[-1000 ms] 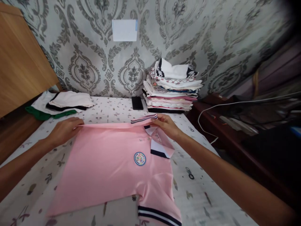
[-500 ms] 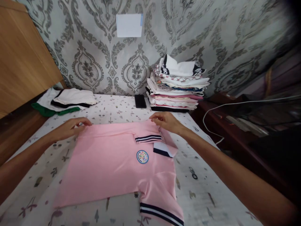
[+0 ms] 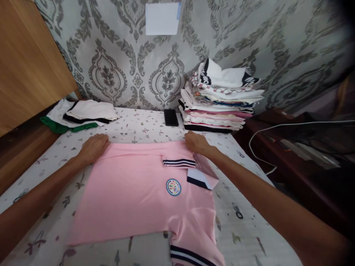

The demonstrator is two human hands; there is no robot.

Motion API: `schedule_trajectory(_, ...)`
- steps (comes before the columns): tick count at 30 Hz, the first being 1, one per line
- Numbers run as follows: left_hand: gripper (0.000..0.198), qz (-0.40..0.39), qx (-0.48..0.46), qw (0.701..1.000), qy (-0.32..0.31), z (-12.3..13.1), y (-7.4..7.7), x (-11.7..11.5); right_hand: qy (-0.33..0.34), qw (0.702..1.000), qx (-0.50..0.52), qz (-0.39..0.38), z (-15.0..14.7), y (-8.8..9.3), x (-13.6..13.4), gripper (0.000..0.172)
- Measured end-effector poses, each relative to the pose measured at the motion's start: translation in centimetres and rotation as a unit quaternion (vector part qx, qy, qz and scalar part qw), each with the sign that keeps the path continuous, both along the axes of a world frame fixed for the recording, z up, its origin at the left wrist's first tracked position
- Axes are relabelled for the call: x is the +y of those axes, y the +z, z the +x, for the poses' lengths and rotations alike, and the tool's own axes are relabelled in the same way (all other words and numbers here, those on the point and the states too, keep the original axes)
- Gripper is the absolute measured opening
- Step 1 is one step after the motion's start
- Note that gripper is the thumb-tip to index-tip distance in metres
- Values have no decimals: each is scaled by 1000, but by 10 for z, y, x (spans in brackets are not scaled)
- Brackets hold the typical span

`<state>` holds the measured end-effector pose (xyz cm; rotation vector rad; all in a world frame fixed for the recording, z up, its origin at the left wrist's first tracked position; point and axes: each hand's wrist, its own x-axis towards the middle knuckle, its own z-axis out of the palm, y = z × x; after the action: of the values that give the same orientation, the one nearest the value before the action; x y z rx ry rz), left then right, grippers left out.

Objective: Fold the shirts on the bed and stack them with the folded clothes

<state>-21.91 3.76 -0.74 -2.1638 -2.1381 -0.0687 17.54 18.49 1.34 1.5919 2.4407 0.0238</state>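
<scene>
A pink polo shirt (image 3: 133, 199) lies on the printed white sheet, its collar (image 3: 201, 178) pointing right and a round badge on its chest. Its far side is folded inward, so one striped sleeve (image 3: 179, 163) rests on the body. The other sleeve (image 3: 194, 236) spreads toward me, cut off by the bottom of the view. At the far hem corner, my left hand (image 3: 95, 147) is closed on the fabric's edge. My right hand (image 3: 196, 143) grips the folded edge near the collar with curled fingers. Both sets of fingertips are partly hidden.
Behind the shirt stands a tall stack of folded clothes (image 3: 219, 107), with a black phone (image 3: 171, 118) beside it. Some white, black and green clothes (image 3: 83, 114) lie at the back left. A white cable (image 3: 252, 147) hangs over the dark furniture on the right.
My fingers have curled down more tightly at both ends of the shirt's far edge. The view has shifted slightly; the fold itself looks much the same.
</scene>
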Motion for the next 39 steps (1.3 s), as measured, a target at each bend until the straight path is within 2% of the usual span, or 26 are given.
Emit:
schedule_trajectory(4, 30, 8, -26, 1000, -5, -4, 1, -2, -3, 1000, 12, 14, 1, 2, -2, 31)
schedule_trajectory(7, 27, 47, -81, 996, -6, 1, 8, -6, 18, 996, 72, 51, -1, 8, -13, 34)
schedule_trajectory(8, 28, 65, -100, 993, -4, 5, 12, -8, 49, 991, 108, 58, -2, 9, -19, 33)
schedule_trajectory(10, 28, 81, -139, 987, -4, 14, 20, -13, 156, 971, 176, 35, -6, 12, -37, 28)
schedule_trajectory(12, 28, 43, -176, 983, -26, 25, 26, -19, 270, 942, 198, -10, -9, 13, -60, 28)
schedule_trajectory(14, 28, -14, -182, 980, -76, 35, 28, -27, 328, 931, 157, -28, -11, 13, -81, 32)
schedule_trajectory(17, 26, -46, -120, 982, -142, 45, 23, -34, 317, 946, 71, -8, -12, 11, -101, 23)
schedule_trajectory(21, 27, -26, -51, 989, -135, 47, 19, -37, 295, 953, 66, -4, -10, 13, -103, 25)
schedule_trajectory(26, 27, -29, -79, 987, -136, 44, 25, -41, 273, 954, 120, -20, -5, 18, -99, 19)
schedule_trajectory(35, 33, -47, -63, 987, -143, 45, 18, -46, 259, 964, 56, -2, -17, 9, -105, 23)
schedule_trajectory(39, 36, -67, -61, 984, -152, 42, 28, -53, 279, 955, 95, -42, -10, 12, -98, 22)
